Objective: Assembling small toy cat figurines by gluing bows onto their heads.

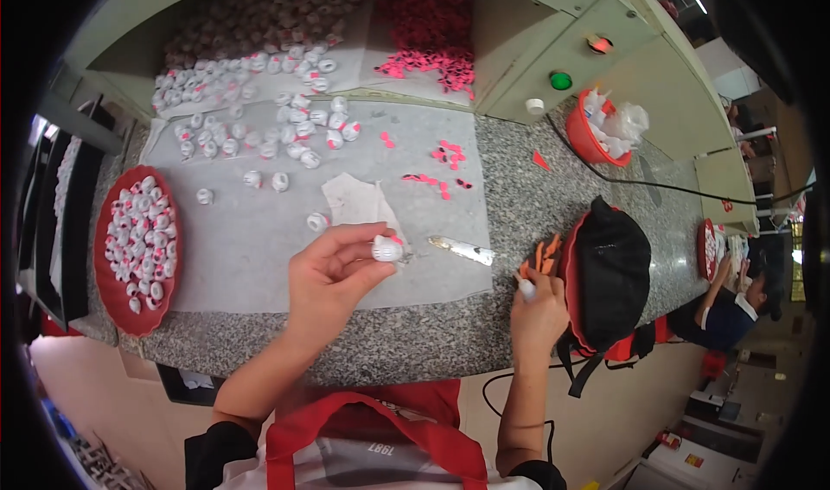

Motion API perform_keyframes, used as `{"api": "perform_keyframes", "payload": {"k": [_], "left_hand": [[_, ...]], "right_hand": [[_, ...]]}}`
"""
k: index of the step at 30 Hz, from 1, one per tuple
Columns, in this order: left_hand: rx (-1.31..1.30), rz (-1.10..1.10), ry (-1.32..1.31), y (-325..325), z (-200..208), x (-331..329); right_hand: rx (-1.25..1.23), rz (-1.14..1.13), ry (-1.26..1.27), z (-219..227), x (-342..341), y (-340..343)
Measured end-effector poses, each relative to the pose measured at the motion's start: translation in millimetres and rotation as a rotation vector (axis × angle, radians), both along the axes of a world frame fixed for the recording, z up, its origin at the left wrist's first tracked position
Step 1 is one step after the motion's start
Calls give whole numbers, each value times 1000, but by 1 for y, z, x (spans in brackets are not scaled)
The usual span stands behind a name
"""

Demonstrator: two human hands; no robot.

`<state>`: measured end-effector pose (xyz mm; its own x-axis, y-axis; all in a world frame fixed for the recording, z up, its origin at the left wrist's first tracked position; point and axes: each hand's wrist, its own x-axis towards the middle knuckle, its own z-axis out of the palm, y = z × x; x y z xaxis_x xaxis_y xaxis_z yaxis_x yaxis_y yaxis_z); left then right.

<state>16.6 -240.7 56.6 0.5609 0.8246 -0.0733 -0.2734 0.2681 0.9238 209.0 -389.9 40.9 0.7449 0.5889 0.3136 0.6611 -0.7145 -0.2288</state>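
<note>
My left hand (333,274) pinches a small white rounded piece (387,248) with a pink mark between thumb and fingers, above the white paper sheet (251,274). My right hand (538,313) is closed at the right, with a small white object (526,289) showing at its fingers; its kind is unclear. Right by those fingers lie orange strips (546,252). Between the hands rests a flat metal blade (462,250). A folded white cloth or paper (356,203) lies just beyond my left hand, next to a loose white piece (318,222).
A red scalloped tray (118,311) of white pieces stands at left. Many more white pieces (233,75) and pink pieces (424,23) fill the shelf. At right are a black-covered red tray (609,265), an orange bowl with plastic bags (590,144) and a black cable (674,187). Another person (722,313) works far right.
</note>
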Motion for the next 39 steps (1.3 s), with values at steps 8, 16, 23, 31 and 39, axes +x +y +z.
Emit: {"api": "perform_keyframes", "payload": {"k": [8, 16, 23, 31, 39], "left_hand": [[140, 8, 37, -6, -12, 3], [704, 170, 166, -1, -8, -3], [499, 85, 93, 0, -4, -3], [-61, -8, -69, 12, 0, -10], [-24, 35, -101, 14, 3, -12]], "right_hand": [[591, 518, 640, 36, -55, 49], [382, 635, 296, 50, -78, 75], [375, 193, 84, 53, -13, 48], [639, 653, 1267, 64, -57, 75], [669, 1010, 466, 52, -61, 74]]}}
